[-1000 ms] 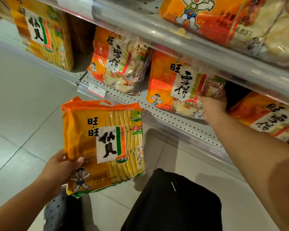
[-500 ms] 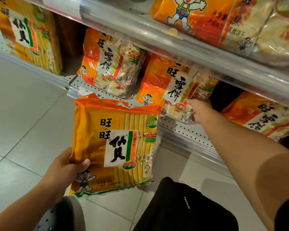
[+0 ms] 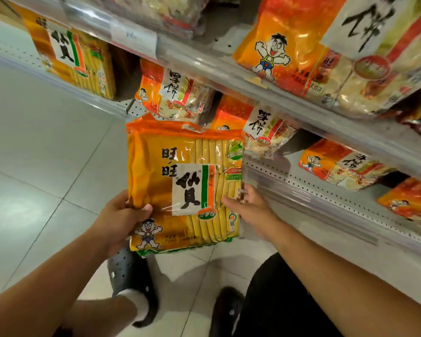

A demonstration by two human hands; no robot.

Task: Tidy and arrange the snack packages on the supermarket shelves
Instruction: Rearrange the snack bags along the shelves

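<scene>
1. Near the middle of the view, in front of the lower shelf [image 3: 309, 188], a big yellow and orange snack bag [image 3: 185, 183] is held upright above the tiled floor [image 3: 34, 154].
2. Left hand [image 3: 118, 221] grasps the bag's lower left edge, thumb pressed on the front and the other fingers hidden behind it.
3. Right hand [image 3: 249, 206] lies at the bag's lower right edge with its fingers [image 3: 231, 201] spread flat and touching the front; it is blurred, and I cannot tell whether it grips the bag.
4. Just behind the bag's top, two orange snack bags [image 3: 178, 93] [image 3: 260, 127] lean on the lower shelf, side by side.
5. Farther right on that shelf lie two more orange bags [image 3: 338, 164] [image 3: 408, 200], tilted.
6. Far left, another yellow bag [image 3: 71, 52] of the same kind as the held one stands on the shelf.
7. Upper shelf rail [image 3: 204, 62] carries a price label [image 3: 133, 36], and a large orange bag [image 3: 326, 45] sits above it at the right.
8. Below the bag, two dark perforated shoes [image 3: 129, 276] [image 3: 226, 310] stand on the floor.
</scene>
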